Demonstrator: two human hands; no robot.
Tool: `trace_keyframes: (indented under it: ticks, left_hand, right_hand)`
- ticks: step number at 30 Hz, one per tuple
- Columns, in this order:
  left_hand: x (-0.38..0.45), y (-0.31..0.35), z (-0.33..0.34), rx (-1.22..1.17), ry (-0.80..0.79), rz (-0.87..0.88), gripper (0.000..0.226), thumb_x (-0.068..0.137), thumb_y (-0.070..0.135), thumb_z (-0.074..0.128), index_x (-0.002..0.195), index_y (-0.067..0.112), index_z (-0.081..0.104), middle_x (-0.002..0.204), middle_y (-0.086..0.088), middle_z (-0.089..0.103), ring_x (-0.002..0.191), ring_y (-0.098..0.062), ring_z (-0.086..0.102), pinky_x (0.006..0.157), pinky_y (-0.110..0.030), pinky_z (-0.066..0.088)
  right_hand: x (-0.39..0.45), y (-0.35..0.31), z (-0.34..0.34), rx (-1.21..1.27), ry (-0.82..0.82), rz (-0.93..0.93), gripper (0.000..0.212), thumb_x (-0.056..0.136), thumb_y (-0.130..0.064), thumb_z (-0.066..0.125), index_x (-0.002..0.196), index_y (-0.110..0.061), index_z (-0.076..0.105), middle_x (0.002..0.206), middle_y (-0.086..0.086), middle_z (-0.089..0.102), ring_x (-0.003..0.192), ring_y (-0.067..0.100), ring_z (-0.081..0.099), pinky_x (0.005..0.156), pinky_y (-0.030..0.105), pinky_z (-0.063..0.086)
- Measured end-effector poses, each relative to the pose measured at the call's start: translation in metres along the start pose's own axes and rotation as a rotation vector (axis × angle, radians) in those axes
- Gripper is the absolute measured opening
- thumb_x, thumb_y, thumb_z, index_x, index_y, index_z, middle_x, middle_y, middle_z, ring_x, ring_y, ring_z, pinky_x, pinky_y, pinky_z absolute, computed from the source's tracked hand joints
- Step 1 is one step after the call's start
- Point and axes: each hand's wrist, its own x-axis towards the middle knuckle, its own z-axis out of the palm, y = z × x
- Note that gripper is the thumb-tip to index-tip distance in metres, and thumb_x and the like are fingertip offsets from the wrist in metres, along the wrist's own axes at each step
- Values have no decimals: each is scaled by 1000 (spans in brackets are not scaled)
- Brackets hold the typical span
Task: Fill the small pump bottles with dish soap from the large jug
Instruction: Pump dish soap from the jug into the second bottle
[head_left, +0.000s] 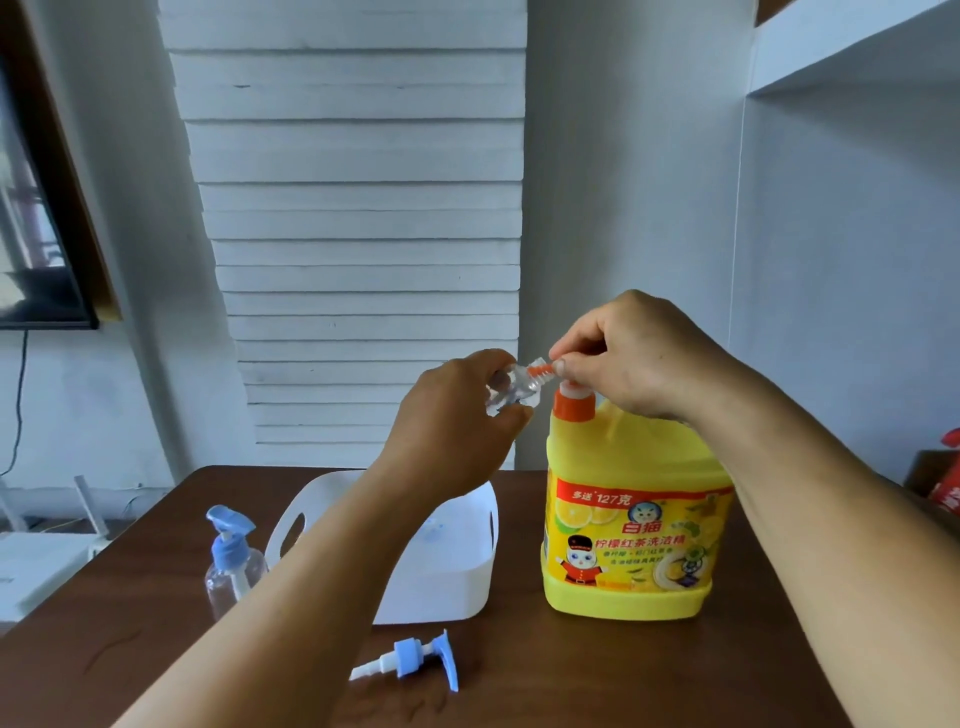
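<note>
Loose pump head (410, 661) on worktop (571, 675); left hand (457, 415) gripping clear bottle (150, 395) tilted at jug (634, 519) spout, right hand (623, 358) fingers pinching spout.

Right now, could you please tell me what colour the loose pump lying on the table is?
Blue with a white tube: the pump, seen in the head view.
</note>
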Motion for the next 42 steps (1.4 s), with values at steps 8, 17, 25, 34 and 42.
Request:
trace_keyframes:
  ticks: [8, 17, 25, 34, 42]
  left_hand:
    - [2, -2, 0, 4, -2, 2, 24, 81, 34, 62, 104, 28, 60, 91, 9, 65, 81, -17, 59, 70, -28, 46]
    - [3, -3, 0, -18, 11, 8, 23, 81, 35, 61, 102, 25, 61, 88, 9, 64, 79, -16, 59, 68, -27, 46]
    - [4, -4, 0, -15, 20, 18, 23, 81, 34, 62, 103, 26, 61, 86, 10, 63, 75, -13, 56, 61, -21, 41]
    - [6, -3, 0, -35, 15, 19, 19, 81, 33, 63, 99, 27, 61, 82, 10, 63, 72, -11, 55, 59, -18, 39]
    - [8, -3, -4, -33, 20, 27, 18, 80, 34, 63, 97, 28, 60, 82, 10, 63, 72, -12, 56, 60, -23, 41]
  right_hand:
    - [0, 2, 2, -3, 10, -12, 11, 85, -23, 63, 90, -24, 73, 72, -16, 61, 65, -2, 54, 52, 15, 34]
    - [-3, 7, 8, 19, 70, -19, 11, 85, -27, 62, 90, -25, 72, 70, -23, 55, 59, -5, 54, 52, 10, 32]
    - [-1, 1, 4, -47, 80, -27, 11, 85, -25, 62, 87, -22, 73, 70, -16, 59, 64, 2, 57, 51, 13, 34]
    - [-1, 5, -1, -7, 55, -9, 10, 83, -29, 65, 88, -25, 73, 68, -22, 56, 63, -2, 53, 51, 12, 33]
    - [6, -1, -8, -54, 38, -26, 9, 84, -28, 64, 83, -26, 72, 65, -20, 60, 56, -1, 58, 47, 11, 33]
